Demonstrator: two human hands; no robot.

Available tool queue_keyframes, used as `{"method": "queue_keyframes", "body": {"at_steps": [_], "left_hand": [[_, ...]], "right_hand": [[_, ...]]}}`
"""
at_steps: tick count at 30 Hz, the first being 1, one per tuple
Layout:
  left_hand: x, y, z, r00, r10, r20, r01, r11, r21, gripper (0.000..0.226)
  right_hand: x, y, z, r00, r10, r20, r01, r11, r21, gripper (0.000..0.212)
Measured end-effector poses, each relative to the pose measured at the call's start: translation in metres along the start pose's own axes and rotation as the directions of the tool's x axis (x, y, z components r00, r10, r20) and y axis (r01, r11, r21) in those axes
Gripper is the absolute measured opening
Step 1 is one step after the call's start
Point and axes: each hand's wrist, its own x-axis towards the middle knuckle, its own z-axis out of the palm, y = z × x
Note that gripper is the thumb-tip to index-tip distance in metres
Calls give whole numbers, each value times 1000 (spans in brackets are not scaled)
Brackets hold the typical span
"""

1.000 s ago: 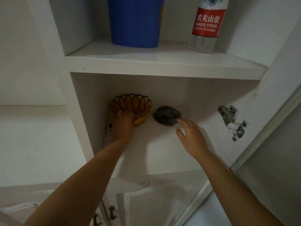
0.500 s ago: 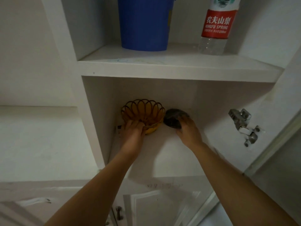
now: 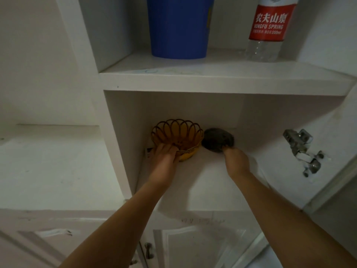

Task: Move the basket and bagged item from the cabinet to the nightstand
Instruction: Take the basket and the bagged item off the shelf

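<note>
Your left hand [image 3: 166, 157] is on the orange wire basket [image 3: 177, 136], its grip clamped over the near rim with the fingers hooked inside. The basket stands upright, mouth up, at the back left of the white cabinet shelf [image 3: 202, 182]. It is round, so it has no long axis; its petal-shaped loops flare outward all round.

Your right hand [image 3: 235, 161] has its grip closed on the near right edge of the dark oval bagged item [image 3: 217, 139]. That item lies just beside the basket at its 3 o'clock, with its long axis running from 9 to 3 o'clock. I cannot tell whether the 2 touch.

At 9 o'clock the basket is close to the cabinet's left wall [image 3: 123, 144], with a small white object [image 3: 148, 152] between them. At 12 o'clock both things sit near the back wall [image 3: 193, 107]. The bare shelf opens toward 6 o'clock, between and under your forearms.

Overhead, the upper shelf [image 3: 212, 78] carries a blue plastic bin [image 3: 179, 26] and a clear water bottle with a red label [image 3: 268, 29]. A metal hinge [image 3: 301, 149] juts from the right side at 3 o'clock, well apart from your right hand.
</note>
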Motion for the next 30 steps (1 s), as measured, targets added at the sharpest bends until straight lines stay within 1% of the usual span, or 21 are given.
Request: {"method": "queue_keyframes", "body": {"at_steps": [10, 14, 17, 19, 21, 27, 30], "left_hand": [[-2, -3, 6, 999, -36, -13, 36, 999, -31, 17], [-4, -1, 6, 999, -36, -19, 35, 998, -58, 16], [-8, 3, 7, 1000, -11, -11, 10, 994, -106, 16], [-11, 4, 7, 999, -32, 18, 34, 991, -127, 18], [-14, 8, 6, 998, -52, 35, 56, 990, -128, 19], [-25, 16, -2, 1000, -13, -8, 12, 989, -145, 17], [-33, 17, -3, 1000, -1, -27, -3, 990, -141, 15]], "right_hand": [[-13, 5, -6, 998, -38, -46, 38, 999, -7, 25], [-28, 9, -10, 994, -51, -97, 55, 998, 37, 21], [-42, 9, -13, 986, -88, -143, 105, 987, 118, 11], [-51, 9, -16, 977, -92, -190, 120, 982, 144, 8], [-61, 9, -20, 975, -82, -208, 118, 979, 166, 6], [-99, 9, -37, 984, -43, -171, 71, 985, 157, 20], [-115, 9, -45, 992, -67, -104, 84, 983, 165, 24]]}}
